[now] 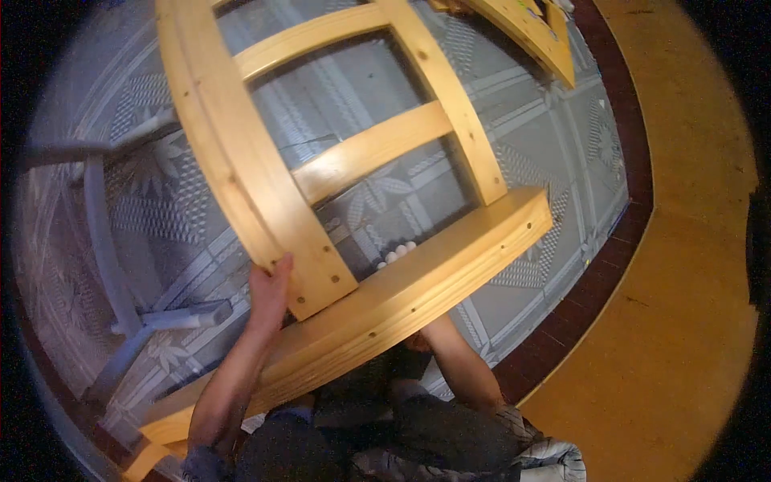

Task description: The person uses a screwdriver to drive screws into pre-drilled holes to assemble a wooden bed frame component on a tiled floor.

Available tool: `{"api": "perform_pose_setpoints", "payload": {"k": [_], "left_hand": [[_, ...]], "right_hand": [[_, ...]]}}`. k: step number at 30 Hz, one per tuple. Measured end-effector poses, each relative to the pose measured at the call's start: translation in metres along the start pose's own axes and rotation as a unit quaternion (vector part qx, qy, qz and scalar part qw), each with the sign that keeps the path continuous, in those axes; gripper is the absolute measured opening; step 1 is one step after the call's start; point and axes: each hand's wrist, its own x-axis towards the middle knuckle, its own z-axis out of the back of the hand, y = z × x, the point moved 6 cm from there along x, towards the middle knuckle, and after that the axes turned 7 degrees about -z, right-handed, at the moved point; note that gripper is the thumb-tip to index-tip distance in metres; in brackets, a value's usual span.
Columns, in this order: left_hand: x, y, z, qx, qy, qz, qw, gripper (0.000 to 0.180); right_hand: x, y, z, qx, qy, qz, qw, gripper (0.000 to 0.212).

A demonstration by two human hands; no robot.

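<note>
A varnished light-wood frame (377, 153) fills the middle of the head view, built of long rails and curved crosspieces. Across its near end runs a thick beam (418, 281) with several dark holes, slanting from lower left to upper right. My left hand (271, 291) is closed on the outer edge of the wide left board, thumb on top, close to where board meets beam. From below, my right hand (397, 255) reaches under the beam. Its fingertips curl up over the far edge; the palm is hidden by the wood.
Another light-wood piece (534, 40) lies at the top right. Grey legs or bars (104, 233) stand at the left. Patterned grey floor covering (546, 153) spreads beneath, edged by a dark red strip (622, 233) and an orange-brown surface (683, 281) on the right.
</note>
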Motion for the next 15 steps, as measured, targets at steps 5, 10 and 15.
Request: {"api": "perform_pose_setpoints", "payload": {"k": [5,10,15], "left_hand": [[0.013,-0.015,-0.006,0.022,0.057,0.062,0.996,0.031],[0.047,-0.032,-0.019,0.069,0.021,0.027,0.997,0.038],[0.052,-0.061,-0.013,0.063,0.057,-0.003,0.996,0.040]], "right_hand": [[0.029,0.007,-0.012,0.267,0.170,-0.017,0.948,0.017],[0.065,0.021,-0.003,0.262,0.201,0.049,0.943,0.015],[0.067,0.024,-0.014,0.605,0.142,-0.173,0.765,0.043]]}}
